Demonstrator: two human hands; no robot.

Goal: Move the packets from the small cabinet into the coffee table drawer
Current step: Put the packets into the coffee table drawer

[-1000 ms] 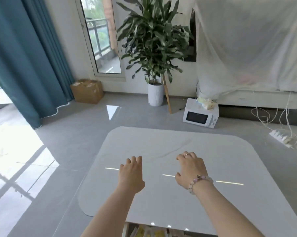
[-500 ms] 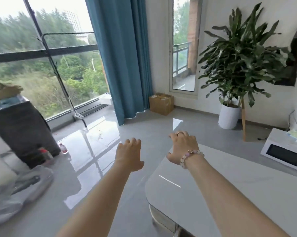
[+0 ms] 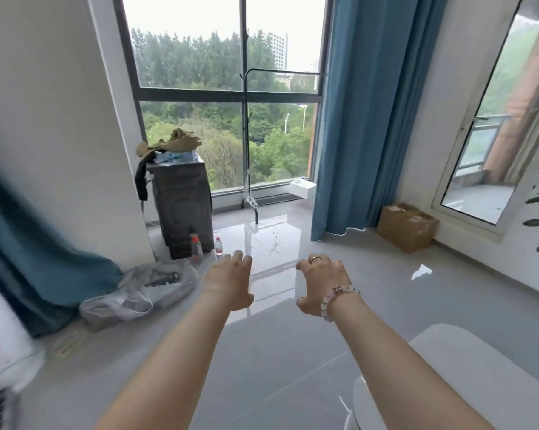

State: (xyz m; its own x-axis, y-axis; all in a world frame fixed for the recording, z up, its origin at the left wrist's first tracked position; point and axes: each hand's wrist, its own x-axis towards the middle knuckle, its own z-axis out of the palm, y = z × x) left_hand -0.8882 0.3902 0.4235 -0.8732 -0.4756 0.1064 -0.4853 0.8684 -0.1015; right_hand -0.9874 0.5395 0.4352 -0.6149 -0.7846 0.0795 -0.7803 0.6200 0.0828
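Zero packets are in view, and neither the small cabinet nor the drawer can be identified with certainty, so I judge the step in hand to be the transit from the coffee table (image 3: 479, 361), whose white rounded corner shows at lower right, toward the pick-up point. Procedure, as I judge it: turn the head until the cabinet is located. A blurred white unit (image 3: 4, 377) at the lower left edge is one candidate and the dark unit (image 3: 183, 209) by the window, topped with crumpled cloth, is another, but I cannot tell which, if either, is correct. Route the walk across the bare grey floor (image 3: 432, 290), clear of the grey plastic bag (image 3: 138, 290) and the two bottles (image 3: 196, 245) standing just beside the dark unit. Do not commit either hand until the packets are seen. My left hand (image 3: 229, 282) is palm down over the floor, fingers relaxed and slightly apart, holding nothing and touching nothing. My right hand (image 3: 322, 285), with a ring on one finger and a bead bracelet (image 3: 335, 301) at the wrist, is likewise palm down, fingers loosely bent, thumb apart from them, empty and in contact with nothing. Both hands are well apart from the table corner
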